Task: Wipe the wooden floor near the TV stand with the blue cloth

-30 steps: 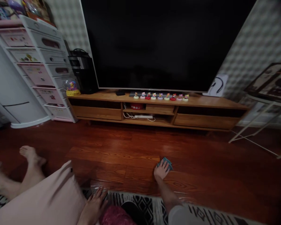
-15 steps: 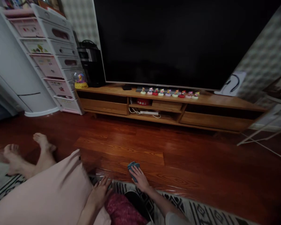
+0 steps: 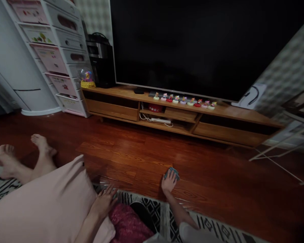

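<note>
My right hand point(image 3: 168, 182) lies palm down on a small teal cloth point(image 3: 172, 172), pressing it against the red-brown wooden floor point(image 3: 218, 182) just beyond the rug's edge. My left hand point(image 3: 104, 201) rests flat with fingers spread on the black-and-white patterned rug point(image 3: 154, 211), beside a large pink cushion point(image 3: 43, 209) at the lower left. It holds nothing.
A low wooden TV stand point(image 3: 182, 116) with a row of small figurines point(image 3: 183, 100) runs under a big dark screen point(image 3: 200, 44). White drawers point(image 3: 58, 50) stand at the left. Another person's bare feet point(image 3: 22, 157) lie at the left. A white metal frame point(image 3: 288, 152) stands at the right.
My right hand slid the teal cloth left across the floor, then back to the right. The left hand stayed on the rug. The view shifted slightly.
</note>
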A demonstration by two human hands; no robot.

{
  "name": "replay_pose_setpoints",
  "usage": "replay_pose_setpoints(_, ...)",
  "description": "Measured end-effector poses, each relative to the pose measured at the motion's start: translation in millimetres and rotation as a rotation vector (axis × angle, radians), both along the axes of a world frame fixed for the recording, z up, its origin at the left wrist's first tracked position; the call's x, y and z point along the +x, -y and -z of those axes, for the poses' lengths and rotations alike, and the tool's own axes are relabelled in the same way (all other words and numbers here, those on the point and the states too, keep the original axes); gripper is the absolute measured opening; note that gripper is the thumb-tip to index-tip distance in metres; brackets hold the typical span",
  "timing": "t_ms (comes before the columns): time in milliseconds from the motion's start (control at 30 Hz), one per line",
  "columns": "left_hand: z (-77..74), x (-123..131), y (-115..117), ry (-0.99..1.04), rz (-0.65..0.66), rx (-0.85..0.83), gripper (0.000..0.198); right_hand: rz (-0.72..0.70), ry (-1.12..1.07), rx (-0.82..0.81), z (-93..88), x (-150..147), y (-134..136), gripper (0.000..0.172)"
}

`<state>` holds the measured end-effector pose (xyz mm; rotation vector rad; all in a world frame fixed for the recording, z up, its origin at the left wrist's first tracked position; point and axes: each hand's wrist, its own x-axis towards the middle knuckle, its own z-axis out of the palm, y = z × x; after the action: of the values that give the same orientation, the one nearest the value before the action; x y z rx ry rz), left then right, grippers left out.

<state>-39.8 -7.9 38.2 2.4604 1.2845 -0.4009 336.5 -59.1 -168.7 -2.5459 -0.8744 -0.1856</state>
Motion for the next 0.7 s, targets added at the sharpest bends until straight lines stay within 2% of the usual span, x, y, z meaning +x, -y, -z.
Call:
replay_pose_setpoints(133, -2.1, 0.9, -0.2, -0.032, 0.004, -0.018, 0.053, -0.467, -0.042, -0.152, -5.6, -87.4, -31.6, 0.059)
replay_pose_setpoints(233, -6.3, 2.0, 0.9, -0.05, 0.012, -0.013, 0.053, -0.818, -0.032, -0.143, -10.7, -139.9, -38.2, 0.061)
replay_pose_setpoints(300, -9.8, 2.7, 2.2, -0.037, 0.008, -0.016, 0.052, -0.982, -0.034, -0.127, -14.6, -155.4, -38.3, 0.062)
replay_pose_setpoints(367, -12.4, 3.0, 3.4, -0.012, -0.004, -0.016, 0.052, -1.087, -0.03, -0.135, -18.7, -150.9, -37.2, 0.061)
replay_pose_setpoints(433, -13.3, 2.9, 4.3, 0.011, -0.014, -0.01, 0.051, -1.093, -0.015, -0.164, -22.0, -127.6, -34.6, 0.059)
replay_pose_setpoints(500, -12.8, 2.5, 4.7, 0.03, -0.019, 0.0, 0.051, -0.983, 0.001, -0.204, -24.1, -90.3, -28.3, 0.056)
replay_pose_setpoints(633, -11.2, 1.7, 4.4, 0.046, -0.014, -0.004, 0.052, -0.556, 0.016, -0.294, -22.3, -6.6, 0.1, 0.055)
replay_pose_setpoints(700, -10.6, 1.6, 4.1, 0.046, -0.01, -0.013, 0.052, -0.359, 0.029, -0.314, -17.7, 21.2, 17.8, 0.057)
